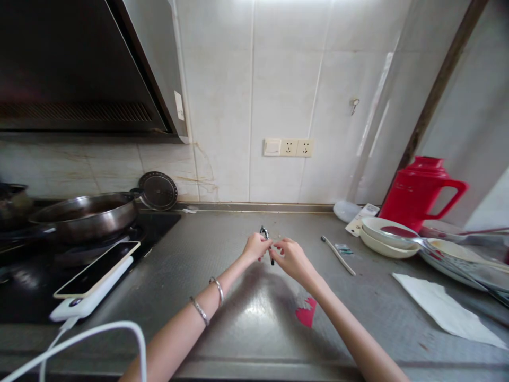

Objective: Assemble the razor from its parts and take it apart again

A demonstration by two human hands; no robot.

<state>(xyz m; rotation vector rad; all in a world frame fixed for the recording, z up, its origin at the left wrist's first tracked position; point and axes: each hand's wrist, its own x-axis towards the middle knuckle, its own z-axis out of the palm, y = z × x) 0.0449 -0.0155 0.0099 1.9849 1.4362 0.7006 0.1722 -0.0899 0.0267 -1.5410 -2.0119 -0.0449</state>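
Note:
Both my hands meet over the middle of the steel counter (246,297). My left hand (256,247) is closed round a small dark tool with a metal head (264,232), which looks like a peeler. My right hand (290,257) is pinched against the tool's dark lower end (272,260). I cannot make out whether anything else sits between the fingers. Two silver bangles (217,289) circle my left wrist.
Left: a hob with a steel wok (85,215), a round lid (158,191), and a phone on a white power bank (93,278) with a white cable. Right: a red jug (417,191), stacked white dishes (387,236), a thin stick (338,255), a paper napkin (445,310). A red scrap (306,313) lies near my right forearm.

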